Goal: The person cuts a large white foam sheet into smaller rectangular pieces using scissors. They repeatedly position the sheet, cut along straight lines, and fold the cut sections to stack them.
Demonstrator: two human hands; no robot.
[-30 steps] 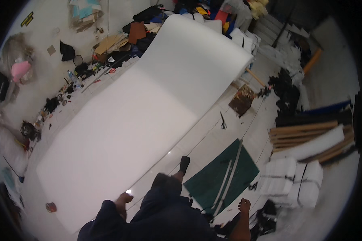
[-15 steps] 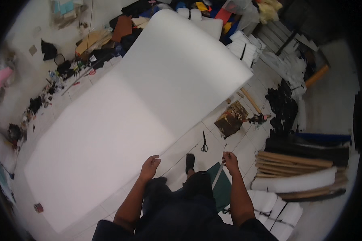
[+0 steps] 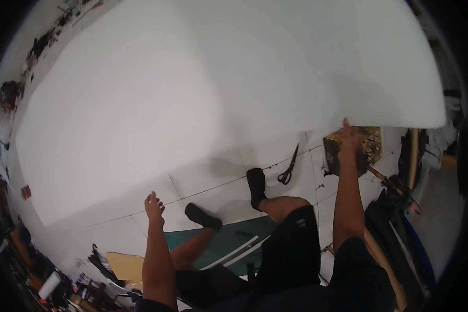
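A large white foam sheet (image 3: 125, 104) spreads over the tiled floor, its far right part reaching the top of the view. At the sheet's near right edge is my right hand (image 3: 350, 140), fingers stretched out and one fingertip overlapping the edge; contact is hard to tell. My left hand (image 3: 154, 208) hovers just off the near edge further left, fingers loosely bent and apart, holding nothing. Black-handled scissors (image 3: 287, 174) lie on the tiles between the sheet and my right forearm. A worn brown block (image 3: 370, 145) sits partly behind my right hand.
Under my legs lies a green cutting mat (image 3: 187, 238) with two pale straight strips (image 3: 236, 249). A tape roll (image 3: 26, 192) rests by the sheet's left corner. Clutter and a yellow-tan sheet (image 3: 125, 266) occupy the lower left. Long rolls (image 3: 387, 234) stand at the right.
My view has turned and come closer to the sheet. My right hand has reached forward to the sheet's edge from above the mat. My left hand stays near the edge, and my feet are further apart.
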